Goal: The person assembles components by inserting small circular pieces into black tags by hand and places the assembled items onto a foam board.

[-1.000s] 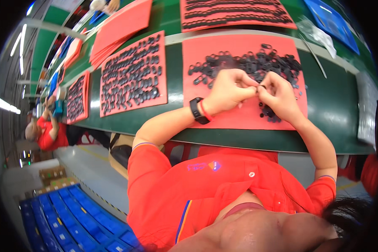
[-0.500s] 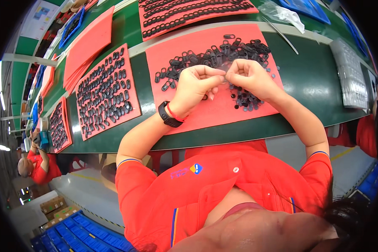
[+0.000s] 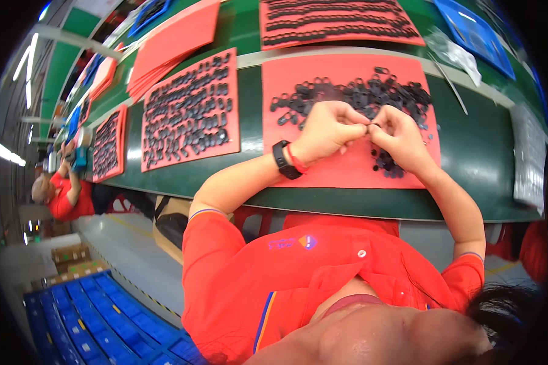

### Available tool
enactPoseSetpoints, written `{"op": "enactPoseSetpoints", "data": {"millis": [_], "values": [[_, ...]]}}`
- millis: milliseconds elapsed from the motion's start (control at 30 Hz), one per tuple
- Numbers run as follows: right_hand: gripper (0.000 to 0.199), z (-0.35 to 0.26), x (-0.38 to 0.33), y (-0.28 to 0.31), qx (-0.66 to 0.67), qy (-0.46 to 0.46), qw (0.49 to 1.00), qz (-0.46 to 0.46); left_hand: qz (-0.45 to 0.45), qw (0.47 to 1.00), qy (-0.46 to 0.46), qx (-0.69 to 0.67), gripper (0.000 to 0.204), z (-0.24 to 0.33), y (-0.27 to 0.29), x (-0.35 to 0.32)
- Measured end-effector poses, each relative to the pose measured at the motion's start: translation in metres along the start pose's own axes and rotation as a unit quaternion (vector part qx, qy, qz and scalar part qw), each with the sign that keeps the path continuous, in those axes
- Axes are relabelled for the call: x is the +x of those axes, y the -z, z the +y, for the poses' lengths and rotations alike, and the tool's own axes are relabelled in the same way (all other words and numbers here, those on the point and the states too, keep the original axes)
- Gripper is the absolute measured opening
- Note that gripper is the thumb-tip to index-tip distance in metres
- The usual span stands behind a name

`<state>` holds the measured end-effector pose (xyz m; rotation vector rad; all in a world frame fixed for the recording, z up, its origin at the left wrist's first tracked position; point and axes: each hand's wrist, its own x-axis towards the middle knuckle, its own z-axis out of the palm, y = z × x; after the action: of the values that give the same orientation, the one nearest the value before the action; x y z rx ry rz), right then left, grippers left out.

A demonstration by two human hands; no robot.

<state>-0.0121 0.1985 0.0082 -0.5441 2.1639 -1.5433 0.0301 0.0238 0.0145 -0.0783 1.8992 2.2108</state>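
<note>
My left hand point(image 3: 332, 131), with a black wristwatch point(image 3: 285, 159) and a red cord at the wrist, is closed in a pinch. Its fingertips meet those of my right hand point(image 3: 402, 139), which is pinched too. A small dark bit shows between them, but the fingers hide its shape. Both hands are over a pink foam sheet point(image 3: 341, 177). Beyond them lies a loose heap of small black oval parts point(image 3: 402, 94), some with a loop-shaped opening. Small dark round discs point(image 3: 388, 165) lie scattered beneath my right hand.
To the left, another pink sheet carries rows of black parts point(image 3: 189, 115); a further one point(image 3: 341, 24) lies at the back. Stacked pink sheets point(image 3: 173, 42), metal tweezers point(image 3: 449, 84), a clear plastic bag point(image 3: 456, 55), a blue tray point(image 3: 476, 36) and clear plastic trays point(image 3: 528, 158) surround the green table point(image 3: 475, 137).
The view has shifted, so the table and hands appear farther right. Both hands stay pinched together at the fingertips, and a dark bit now shows between them.
</note>
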Motion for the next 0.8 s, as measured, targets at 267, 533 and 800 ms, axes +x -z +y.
{"op": "enactPoseSetpoints", "data": {"millis": [267, 533, 800], "values": [[0.01, -0.01, -0.007, -0.008, 0.089, 0.091, 0.992, 0.014, -0.016, 0.998, -0.056, 0.032, 0.011, 0.014, 0.024, -0.018], [0.009, 0.003, -0.003, -0.009, 0.069, 0.091, 0.993, -0.018, 0.325, 0.89, -0.208, 0.241, 0.014, 0.021, 0.13, -0.086], [0.007, 0.001, -0.005, -0.01, -0.045, 0.098, 0.994, -0.035, 0.631, 0.716, -0.198, 0.224, 0.017, -0.002, 0.235, -0.167]]}}
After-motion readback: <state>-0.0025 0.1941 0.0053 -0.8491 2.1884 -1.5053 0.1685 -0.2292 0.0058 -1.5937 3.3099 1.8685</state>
